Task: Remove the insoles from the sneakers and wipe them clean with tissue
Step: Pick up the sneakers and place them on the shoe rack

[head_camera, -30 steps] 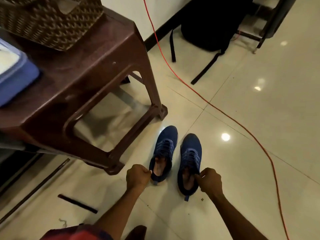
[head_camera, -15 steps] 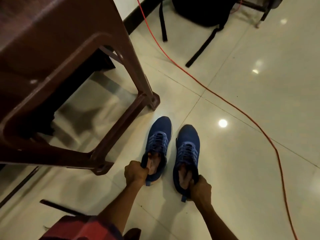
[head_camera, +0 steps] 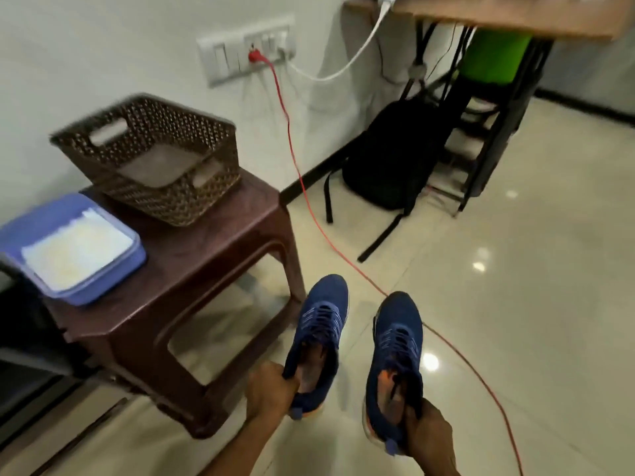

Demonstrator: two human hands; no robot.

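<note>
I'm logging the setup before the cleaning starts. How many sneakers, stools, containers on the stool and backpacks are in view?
Sneakers: 2
Stool: 1
Containers on it: 2 (basket, blue tub)
Backpack: 1
Total: 6

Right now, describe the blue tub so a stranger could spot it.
Look at the dark brown stool by the white wall, left of the sneakers. Two things sit on it, the tub at its near left corner. Unlike the brown woven basket behind it, it is low, blue and holds something white.
</note>
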